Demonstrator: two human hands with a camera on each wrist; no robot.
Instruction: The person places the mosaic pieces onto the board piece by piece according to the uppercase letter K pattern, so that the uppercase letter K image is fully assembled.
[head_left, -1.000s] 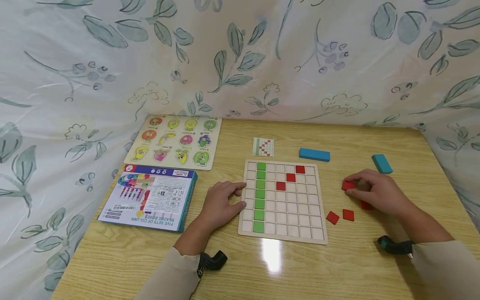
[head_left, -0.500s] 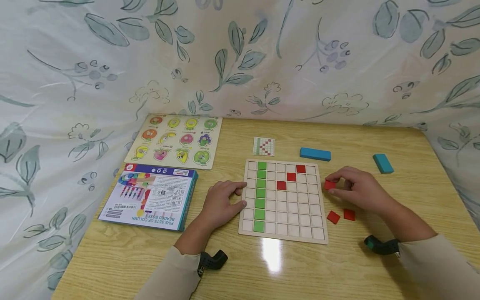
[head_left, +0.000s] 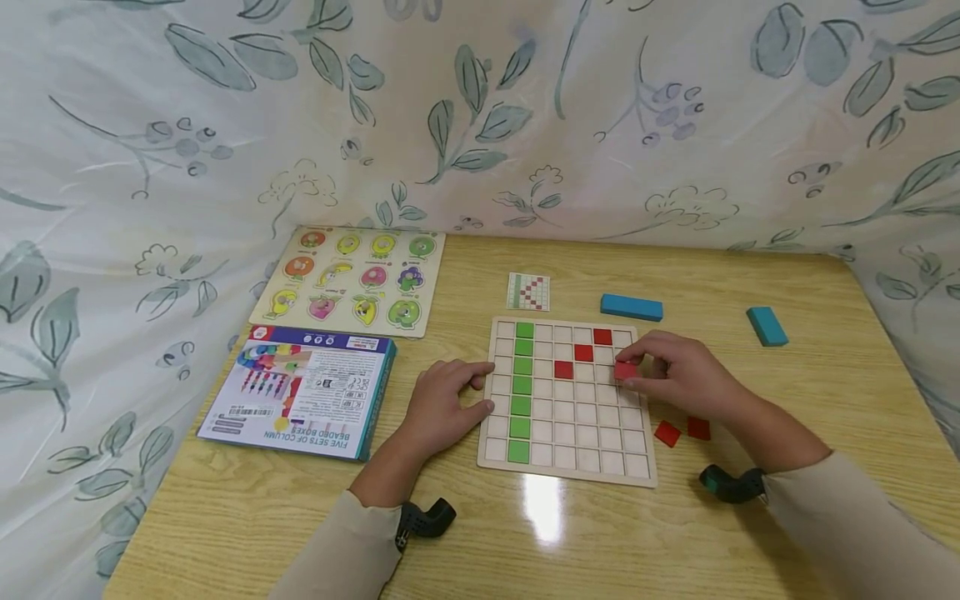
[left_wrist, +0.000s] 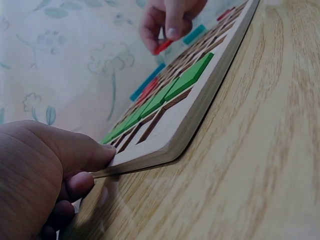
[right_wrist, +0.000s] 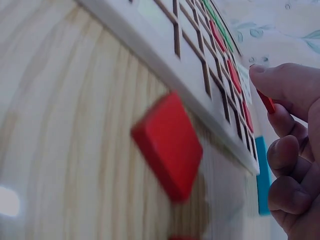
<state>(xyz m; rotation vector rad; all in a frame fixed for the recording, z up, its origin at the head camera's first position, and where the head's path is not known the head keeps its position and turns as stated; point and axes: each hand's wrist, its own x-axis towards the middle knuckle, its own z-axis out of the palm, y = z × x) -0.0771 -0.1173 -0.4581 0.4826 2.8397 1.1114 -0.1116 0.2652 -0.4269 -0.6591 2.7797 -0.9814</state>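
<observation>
Over the right part of the wooden grid board [head_left: 609, 440], my right hand [head_left: 686, 372] pinches a red square tile [head_left: 626, 370] between thumb and fingers. In the right wrist view the pinched tile [right_wrist: 266, 102] shows edge-on above the board. My left hand [head_left: 444, 407] rests at the board's left edge, index finger and thumb touching the rim; in the left wrist view the thumb [left_wrist: 92, 154] lies along that rim. A column of green tiles [head_left: 521, 385] fills one row of cells, and three red tiles [head_left: 583, 353] run diagonally at the upper right of the board.
Two loose red tiles [head_left: 667, 433] lie right of the board. Behind it are a small pattern card [head_left: 528, 292] and two blue blocks [head_left: 632, 307]. A fruit puzzle board [head_left: 348, 329] and a printed box [head_left: 300, 392] lie to the left. A patterned curtain [head_left: 480, 125] hangs behind.
My right hand has moved left with the red tile, from beside the blue block's near side to over the board's right edge. The left hand has stayed at the board's left edge.
</observation>
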